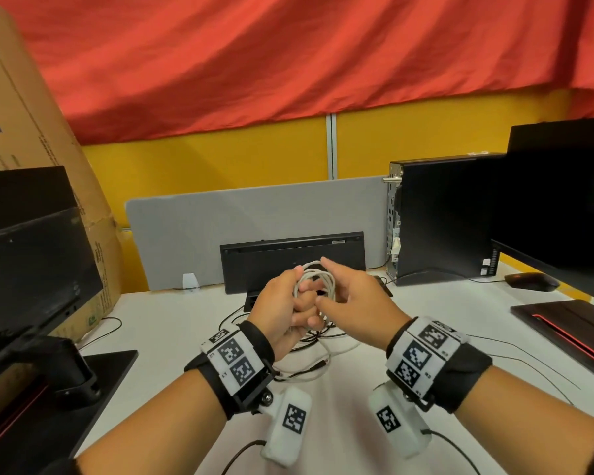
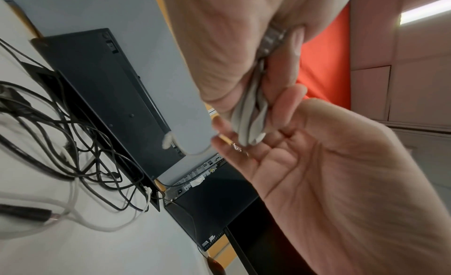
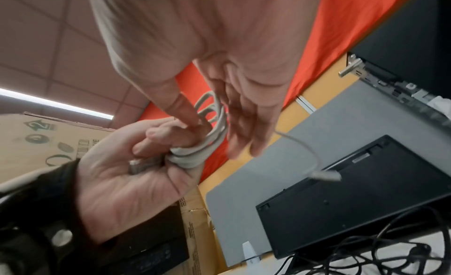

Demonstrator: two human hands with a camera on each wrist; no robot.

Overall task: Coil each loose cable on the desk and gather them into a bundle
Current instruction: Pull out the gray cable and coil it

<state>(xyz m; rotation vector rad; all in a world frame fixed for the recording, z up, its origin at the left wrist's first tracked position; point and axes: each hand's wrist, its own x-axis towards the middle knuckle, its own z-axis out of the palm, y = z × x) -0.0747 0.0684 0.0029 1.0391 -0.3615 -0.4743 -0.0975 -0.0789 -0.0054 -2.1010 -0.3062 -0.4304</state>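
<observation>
- Nearest the head camera, at 6 o'clock, both wrists are seen raised over the white desk (image 1: 172, 323).
- One white cable coil (image 1: 318, 281) is gripped in the curled left hand (image 1: 282, 311); the right hand (image 1: 354, 299), fingers straight, is held against it.
- Black and white loose cables (image 2: 73, 144) are left tangled on the desk, uncoiled; no bundle is gathered yet.

Office workstation: white desk (image 1: 172, 337) with a grey divider screen (image 1: 254, 214) and yellow partition panel (image 1: 220, 159) at 12 o'clock. Desktop tower (image 1: 439, 217) and monitor (image 1: 563, 200) at 2 o'clock, second monitor (image 1: 31, 255) at 9 o'clock, mouse (image 1: 530, 282) at 3 o'clock. Grid ceiling with strip light (image 3: 56, 103).
</observation>
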